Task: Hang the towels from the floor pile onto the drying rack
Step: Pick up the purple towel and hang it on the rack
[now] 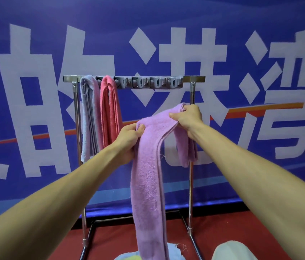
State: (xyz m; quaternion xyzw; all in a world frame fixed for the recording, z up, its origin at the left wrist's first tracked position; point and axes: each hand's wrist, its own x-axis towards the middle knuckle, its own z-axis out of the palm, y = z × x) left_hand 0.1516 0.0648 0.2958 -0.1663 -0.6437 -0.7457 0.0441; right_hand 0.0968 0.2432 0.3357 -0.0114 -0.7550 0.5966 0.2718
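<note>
A purple towel point(148, 177) hangs folded lengthwise in front of the metal drying rack point(194, 79), held in the air below the top bar. My left hand point(129, 137) pinches its left edge. My right hand point(189, 117) grips its bunched upper fold, with a shorter end drooping behind my wrist. On the rack's grey slotted clip strip point(148, 83), a grey-blue towel point(88, 117) and a pink towel point(110, 109) hang at the left. The floor pile point(174, 252) shows as pale blue and yellow cloth at the bottom edge.
A blue banner with large white characters point(166, 44) stands right behind the rack. The floor is red point(110, 239). The rack's base bars point(191, 233) run toward me on both sides. A pale cloth-covered shape point(230, 250) is at the bottom right.
</note>
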